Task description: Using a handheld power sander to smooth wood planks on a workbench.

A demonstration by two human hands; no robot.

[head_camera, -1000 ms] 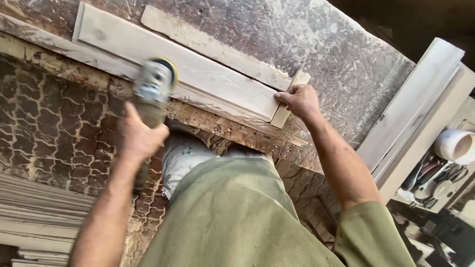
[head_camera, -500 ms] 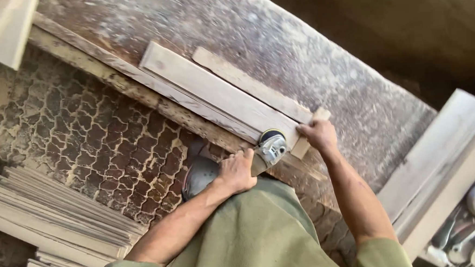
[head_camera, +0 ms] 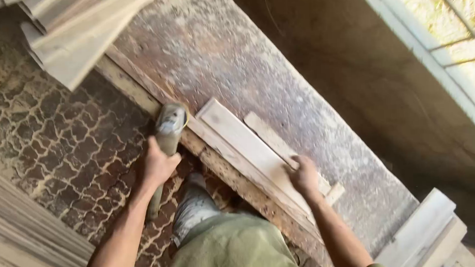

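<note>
Board (head_camera: 243, 144): stiff, light, dusty-slick; lay along bench (head_camera: 278, 77) front edge. Right hand (head_camera: 303, 174) fingers pressed flat on it. Left hand (head_camera: 158, 165) fingers wrapped round grinder (head_camera: 168, 127).

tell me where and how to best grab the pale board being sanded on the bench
Probably by the right end of the pale board, pressing down from above, where the right hand already rests. It lies flat along the bench edge, so the top face is the open surface, and that end is away from the sander in the left hand.
</note>
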